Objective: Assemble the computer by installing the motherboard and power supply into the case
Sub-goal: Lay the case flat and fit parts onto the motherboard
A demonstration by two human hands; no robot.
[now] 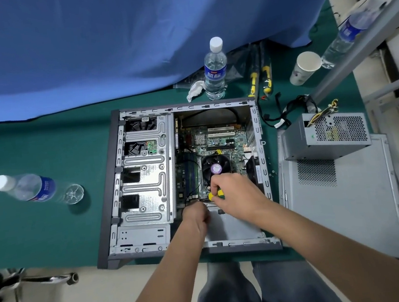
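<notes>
1. The case [147, 181] lies open on its side near the desk's [45, 147] front edge, long axis running front to back, its open face upward.
2. The motherboard [217, 139] sits flat inside the case's right half, one cooler fan [216, 167] at its middle.
3. The right hand [235, 193] has its fingers curled round a yellow-green screwdriver [214, 194] over the board's near edge.
4. The left hand [195, 215] is beside it with knuckles bent; whether it pinches anything I cannot tell.
5. One power supply [325, 137] stands outside, right of the case, on the grey side panel [347, 209], its cables [288, 114] trailing toward the back edge.
6. Three water bottles: one upright behind the case [215, 69], one near the left edge [28, 187], one at the back right corner [348, 34]; one paper cup [304, 67] stands nearby.
</notes>
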